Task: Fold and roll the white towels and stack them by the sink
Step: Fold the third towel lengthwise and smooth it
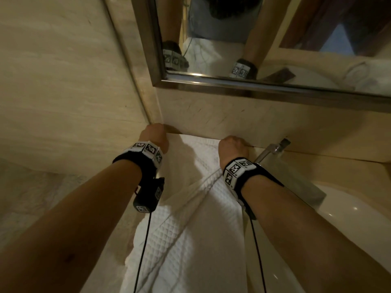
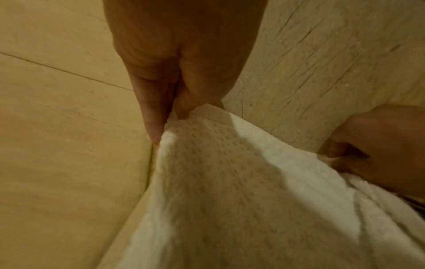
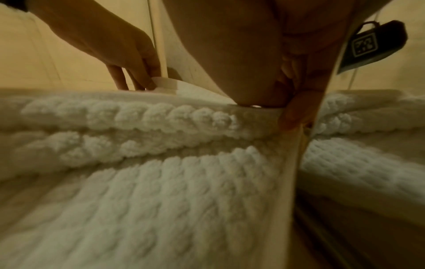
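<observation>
A person is standing at a stone counter [image 1: 110, 265] and holding a white towel [image 1: 190, 246] by its far edge, right up against the wall [image 1: 232, 119]. The left hand [image 1: 154, 135] is pinching one far corner of the towel between its thumb and fingertips [image 2: 152, 125], in the corner where two walls meet. The right hand [image 1: 232, 147] is curled tight and pinching the other far corner. The two hands are apart, with the towel edge stretched between them. The towel is bumpy, like a waffle, and it is lying long on the counter, running back toward the person, with a few folds crossing it. The sink [image 1: 347, 225] is just beside the towel on the right, and what shows of its white bowl is holding nothing. A shiny tap [image 1: 273, 151] is standing behind it. A mirror [image 1: 275, 39] is hanging above, and in it a rolled white towel [image 1: 364, 77] is showing near the sink. Both wrists are wearing black bands [image 1: 241, 172] with black and white square codes on them. There are no words I can read.
</observation>
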